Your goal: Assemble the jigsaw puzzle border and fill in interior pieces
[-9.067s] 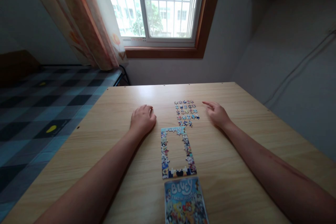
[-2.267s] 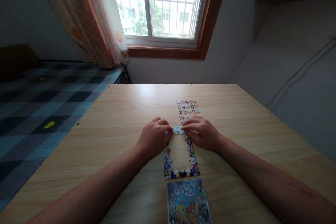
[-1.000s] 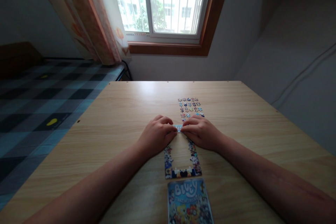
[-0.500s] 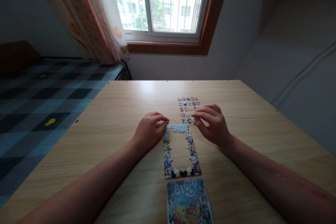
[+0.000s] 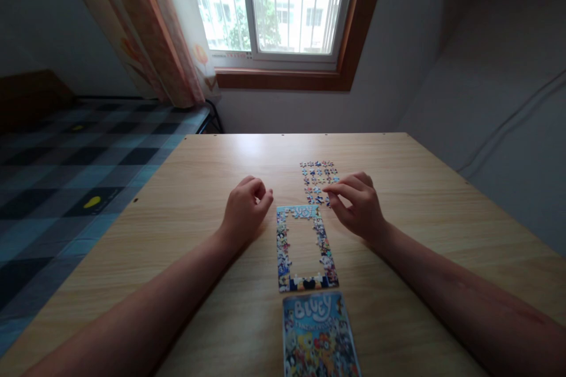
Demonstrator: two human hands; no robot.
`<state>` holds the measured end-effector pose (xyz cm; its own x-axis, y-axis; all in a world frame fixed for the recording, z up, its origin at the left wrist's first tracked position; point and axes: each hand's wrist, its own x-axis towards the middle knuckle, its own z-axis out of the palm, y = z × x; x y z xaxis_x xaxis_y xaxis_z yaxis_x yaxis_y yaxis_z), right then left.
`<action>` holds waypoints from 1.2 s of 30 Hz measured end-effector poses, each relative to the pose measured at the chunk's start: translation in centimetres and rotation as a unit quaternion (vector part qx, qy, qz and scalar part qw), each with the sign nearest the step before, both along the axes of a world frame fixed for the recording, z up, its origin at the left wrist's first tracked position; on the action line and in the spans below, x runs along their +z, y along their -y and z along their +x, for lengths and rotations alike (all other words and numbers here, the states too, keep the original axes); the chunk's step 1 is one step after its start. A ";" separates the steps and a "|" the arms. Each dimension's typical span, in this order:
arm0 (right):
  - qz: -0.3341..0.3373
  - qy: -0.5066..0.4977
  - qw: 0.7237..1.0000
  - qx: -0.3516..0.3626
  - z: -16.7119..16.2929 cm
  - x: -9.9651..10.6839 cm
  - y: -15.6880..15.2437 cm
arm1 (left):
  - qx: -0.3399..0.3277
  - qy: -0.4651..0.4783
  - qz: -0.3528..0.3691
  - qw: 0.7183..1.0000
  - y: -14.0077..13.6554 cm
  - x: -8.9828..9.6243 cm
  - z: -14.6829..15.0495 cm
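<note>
Puzzle border (image 5: 282,250) lies flat on the table (image 5: 247,324) in front of my head camera, between the two forearms, a hollow rectangle with wood showing through its middle and pale lettering on its far strip. Just on the near side of it I see the box (image 5: 316,336), face up, with "BLUEY" across its top. Past the border's far end, the loose pieces (image 5: 318,191) are spread in rough rows. I have the left hand (image 5: 247,206) just off the border's far left corner, apart from it, fingers loosely curled with the thumb close against them; I can't tell if anything small sits inside. My right hand (image 5: 357,203) is by the right edge of the loose pieces, fingers bent, thumb and forefinger nearly together; whether they grip a piece I can't tell. Beyond the table I see a window (image 5: 292,17).
</note>
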<state>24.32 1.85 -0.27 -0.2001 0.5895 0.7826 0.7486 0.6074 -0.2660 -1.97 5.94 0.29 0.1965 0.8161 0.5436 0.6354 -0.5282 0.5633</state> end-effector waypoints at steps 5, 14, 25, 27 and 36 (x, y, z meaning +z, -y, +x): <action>0.013 0.003 0.999 -0.030 0.4 0.1 -0.1 | 0.020 0.010 0.021 1.000 -0.4 -0.1 -0.5; -0.026 0.015 1.000 -0.008 1.1 -0.1 -0.3 | 0.016 0.007 -0.035 0.999 -0.5 -0.5 -0.5; -0.108 -0.051 0.988 0.099 0.7 0.1 0.0 | 0.017 0.004 -0.043 0.999 -0.6 -0.3 -0.4; -0.128 -0.089 0.983 0.094 0.7 0.1 0.0 | 0.016 0.012 -0.057 0.998 -0.7 -0.4 -0.4; -0.173 -0.286 0.942 0.031 1.8 0.8 -0.8 | 0.019 0.162 -0.105 0.981 -1.2 -0.5 -1.0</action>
<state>26.11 2.67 0.49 0.1533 0.8301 0.5362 0.3875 0.4486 -0.8053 -3.01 7.16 -0.21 0.0084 0.9200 0.3918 0.4213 -0.3586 0.8330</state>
